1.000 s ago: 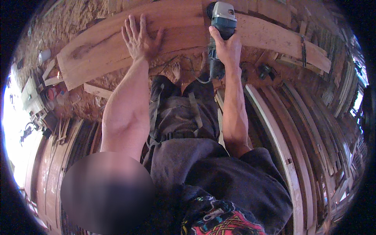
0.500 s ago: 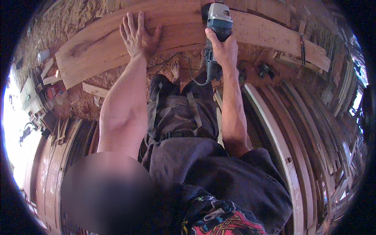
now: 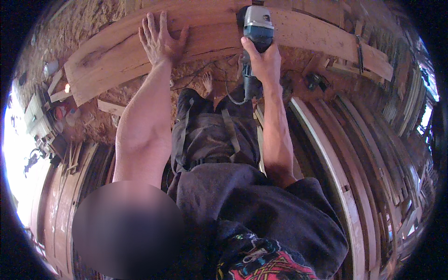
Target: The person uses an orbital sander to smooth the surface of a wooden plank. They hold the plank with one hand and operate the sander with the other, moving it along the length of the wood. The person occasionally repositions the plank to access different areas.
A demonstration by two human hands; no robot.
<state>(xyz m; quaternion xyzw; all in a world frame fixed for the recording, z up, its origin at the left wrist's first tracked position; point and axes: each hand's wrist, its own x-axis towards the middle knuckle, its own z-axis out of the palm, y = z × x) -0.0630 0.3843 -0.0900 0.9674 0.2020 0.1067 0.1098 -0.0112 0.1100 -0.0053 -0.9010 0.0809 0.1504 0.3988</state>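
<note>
My left hand lies with its fingers spread on a wide wooden plank that runs across the top of the view and has dark cracks in its grain. My right hand is wrapped round the body of a teal and silver angle grinder. The grinder's silver head lies over the plank, with a dark round edge showing at its left side; its underside is hidden. From its rear end a dark cord curves down and left.
A lighter board continues to the right, with a dark clamp-like bar across it. Long timber lengths stack at my right, more boards at my left. A white container stands beyond the plank's left end. Bare feet stand on reddish ground.
The grinder and my right hand have shifted slightly left. My left hand also appears a little further left, still spread on the plank.
</note>
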